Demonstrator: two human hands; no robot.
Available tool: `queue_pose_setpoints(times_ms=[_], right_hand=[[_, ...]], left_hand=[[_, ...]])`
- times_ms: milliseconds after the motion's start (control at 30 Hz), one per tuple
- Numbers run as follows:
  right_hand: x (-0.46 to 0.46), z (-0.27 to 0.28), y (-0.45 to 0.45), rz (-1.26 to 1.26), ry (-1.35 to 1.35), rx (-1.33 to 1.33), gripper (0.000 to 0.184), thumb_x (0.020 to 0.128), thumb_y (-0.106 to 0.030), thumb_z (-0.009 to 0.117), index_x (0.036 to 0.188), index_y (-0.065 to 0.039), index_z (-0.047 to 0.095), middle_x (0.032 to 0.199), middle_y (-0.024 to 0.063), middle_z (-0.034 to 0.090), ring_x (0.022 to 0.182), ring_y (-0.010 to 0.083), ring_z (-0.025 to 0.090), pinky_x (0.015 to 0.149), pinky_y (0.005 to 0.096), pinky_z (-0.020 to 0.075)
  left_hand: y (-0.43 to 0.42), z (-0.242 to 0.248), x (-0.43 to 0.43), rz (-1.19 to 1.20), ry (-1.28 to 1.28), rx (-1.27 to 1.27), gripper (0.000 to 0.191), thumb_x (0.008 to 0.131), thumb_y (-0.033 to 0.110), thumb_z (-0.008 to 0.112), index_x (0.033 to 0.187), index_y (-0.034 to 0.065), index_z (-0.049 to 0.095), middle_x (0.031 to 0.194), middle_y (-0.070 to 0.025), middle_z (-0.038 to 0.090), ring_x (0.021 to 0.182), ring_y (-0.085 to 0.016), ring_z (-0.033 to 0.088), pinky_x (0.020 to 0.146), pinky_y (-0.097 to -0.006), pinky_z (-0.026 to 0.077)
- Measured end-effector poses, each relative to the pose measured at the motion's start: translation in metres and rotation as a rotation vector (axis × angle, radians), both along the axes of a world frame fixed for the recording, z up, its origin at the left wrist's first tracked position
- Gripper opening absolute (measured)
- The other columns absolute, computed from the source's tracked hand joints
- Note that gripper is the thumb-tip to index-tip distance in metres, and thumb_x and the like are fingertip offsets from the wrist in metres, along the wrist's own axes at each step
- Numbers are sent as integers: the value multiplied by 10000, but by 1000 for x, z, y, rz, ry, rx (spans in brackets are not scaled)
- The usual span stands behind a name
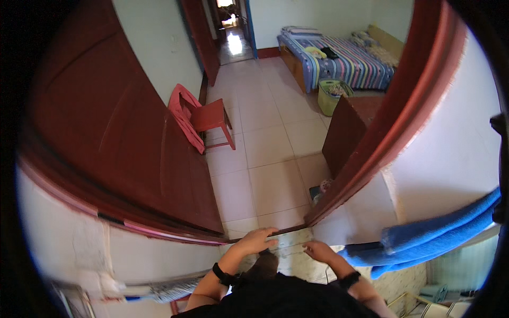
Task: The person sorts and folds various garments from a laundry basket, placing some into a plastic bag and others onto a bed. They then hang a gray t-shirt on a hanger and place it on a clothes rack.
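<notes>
My left hand (258, 241) is held out before my body, thumb apart from the fingers, with nothing in it. To its right, my right hand (319, 251) hangs with loosely bent fingers, and I see nothing held there. Both wrists wear dark bands. Between and below the hands lies a pale floor (290, 254) that meets a dark threshold (292, 229). Beyond it, an open doorway leads to a tiled room floor (274, 179). The dark red door (131, 119) stands swung inward on the left. Neither hand appears to touch the door or its frame.
A red chair (210, 115) with a pink garment (185, 115) stands by the door. Farther right are a striped bed (354, 59), a green basket (326, 101) and a dark red cabinet (344, 135). Blue towels (441, 226) hang at my right, beside the door frame (397, 135).
</notes>
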State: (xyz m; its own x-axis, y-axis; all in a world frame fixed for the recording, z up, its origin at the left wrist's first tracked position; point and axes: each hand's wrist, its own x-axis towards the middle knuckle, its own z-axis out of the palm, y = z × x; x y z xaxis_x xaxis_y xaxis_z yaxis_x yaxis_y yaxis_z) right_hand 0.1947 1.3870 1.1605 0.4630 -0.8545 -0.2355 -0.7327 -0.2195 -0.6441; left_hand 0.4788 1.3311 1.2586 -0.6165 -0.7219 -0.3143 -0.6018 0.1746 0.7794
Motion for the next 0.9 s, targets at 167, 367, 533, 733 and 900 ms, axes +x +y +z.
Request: queue_pose_setpoints(times_ms=[167, 367, 533, 733, 900], right_hand=[[81, 30, -125, 111, 15, -66, 257, 842, -243, 585, 1029, -68, 604, 941, 164, 624, 886, 347, 606, 773, 430, 484], [92, 33, -254, 154, 142, 6, 286, 845, -283, 571, 1042, -78, 598, 959, 168, 633, 894, 356, 609, 770, 444, 484], [111, -1, -385, 190, 250, 132, 328, 811, -303, 602, 1042, -71, 618, 917, 185, 650, 887, 361, 615, 777, 440, 480], [112, -21, -574, 253, 132, 13, 331, 832, -293, 593, 1091, -87, 598, 968, 170, 643, 916, 334, 613, 815, 442, 474], [74, -14, -716, 163, 17, 171, 336, 830, -300, 599, 1083, -78, 592, 955, 164, 648, 922, 343, 606, 807, 451, 469]], left_hand=[[-84, 36, 60, 51, 57, 4, 482, 889, 327, 577, 1275, 59, 471, 1190, -189, 565, 1054, -286, 575, 871, -374, 465], [-163, 29, 107, 155, -17, 51, 500, 880, 308, 592, 1307, 83, 462, 1172, -194, 575, 1048, -286, 580, 875, -373, 464], [-232, 5, 142, 277, -11, 150, 488, 878, 289, 601, 1308, 100, 468, 1167, -191, 579, 1002, -266, 597, 856, -357, 475], [-360, -13, 156, 597, 0, 182, 442, 894, 114, 586, 1309, 40, 453, 1103, -98, 593, 983, -158, 561, 871, -281, 457], [-488, 1, 128, 613, 20, 97, 439, 889, 184, 606, 1277, 28, 475, 1052, -126, 613, 939, -171, 579, 832, -288, 468]])
